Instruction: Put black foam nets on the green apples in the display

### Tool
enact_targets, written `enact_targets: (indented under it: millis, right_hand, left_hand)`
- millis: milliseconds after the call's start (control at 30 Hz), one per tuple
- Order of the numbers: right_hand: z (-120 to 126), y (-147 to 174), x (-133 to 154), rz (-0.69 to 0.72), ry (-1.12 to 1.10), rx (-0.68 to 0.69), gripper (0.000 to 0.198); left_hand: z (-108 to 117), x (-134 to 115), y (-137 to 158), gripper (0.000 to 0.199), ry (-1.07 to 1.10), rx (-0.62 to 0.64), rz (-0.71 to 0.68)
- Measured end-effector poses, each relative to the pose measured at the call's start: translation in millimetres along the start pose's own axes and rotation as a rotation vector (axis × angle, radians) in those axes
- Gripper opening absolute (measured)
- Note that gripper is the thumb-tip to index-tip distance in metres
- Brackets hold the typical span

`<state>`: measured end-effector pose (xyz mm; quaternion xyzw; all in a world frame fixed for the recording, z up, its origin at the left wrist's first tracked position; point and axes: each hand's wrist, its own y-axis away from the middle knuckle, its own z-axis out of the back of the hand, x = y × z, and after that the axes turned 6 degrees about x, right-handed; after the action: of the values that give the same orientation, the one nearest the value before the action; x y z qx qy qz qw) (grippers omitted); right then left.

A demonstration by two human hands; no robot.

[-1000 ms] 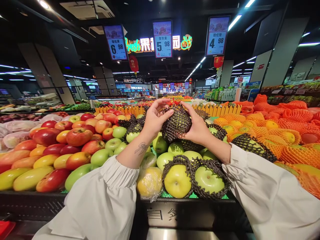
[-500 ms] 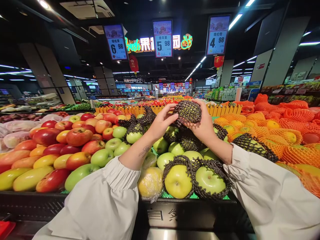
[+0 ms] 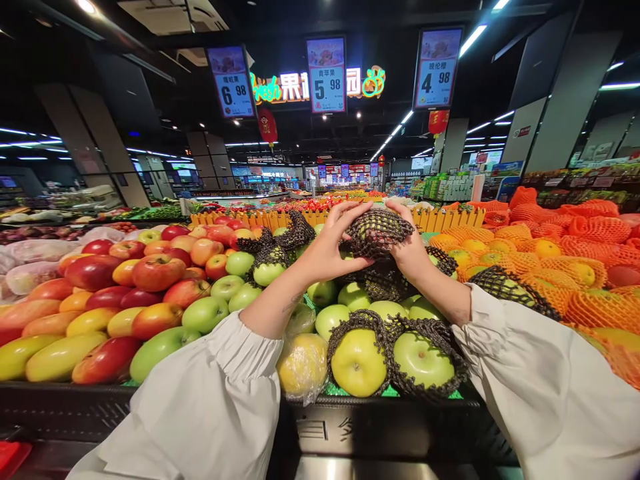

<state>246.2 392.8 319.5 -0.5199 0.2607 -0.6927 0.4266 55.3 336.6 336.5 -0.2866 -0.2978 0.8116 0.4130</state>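
Between my two hands is a green apple in a black foam net (image 3: 379, 233), raised over the pile of green apples. My left hand (image 3: 334, 245) curves around its left side, fingers over the top and thumb underneath. On the right side, my right hand (image 3: 409, 245) grips the netted apple, its fingers partly hidden behind it. Below lie bare green apples (image 3: 333, 321) and more in black nets. At the front edge sit a yellow-green apple (image 3: 359, 363) and a green apple (image 3: 423, 360), each ringed by a black net. A plastic-wrapped yellow fruit (image 3: 302, 364) lies beside them.
Red and yellow apples (image 3: 153, 273) are heaped on the left. Oranges in orange foam nets (image 3: 540, 267) fill the right side. A low yellow fence (image 3: 240, 220) runs behind the fruit, and a black display edge (image 3: 390, 427) stands in front. Price screens (image 3: 326, 75) hang overhead.
The netted apple has turned slightly between my hands. My left hand has opened wider around it, its thumb moving from the side to underneath.
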Motion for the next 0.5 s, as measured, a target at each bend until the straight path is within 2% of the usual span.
enact_targets:
  millis: [133, 267, 400, 500]
  right_hand:
    - [2, -1, 5, 0.046, 0.005, 0.051, 0.082]
    - [-1, -1, 11, 0.045, -0.076, 0.157, 0.087]
    - [-3, 1, 12, 0.055, -0.184, 0.194, 0.08]
    - [0, 3, 14, 0.087, -0.134, 0.134, 0.077]
  left_hand:
    - [2, -1, -1, 0.09, -0.032, 0.016, -0.126]
    - [0, -9, -1, 0.082, -0.007, -0.024, -0.083]
    - [-2, -13, -1, 0.08, 0.0, -0.211, 0.035]
    - [-2, -9, -2, 0.076, 0.044, -0.378, 0.128]
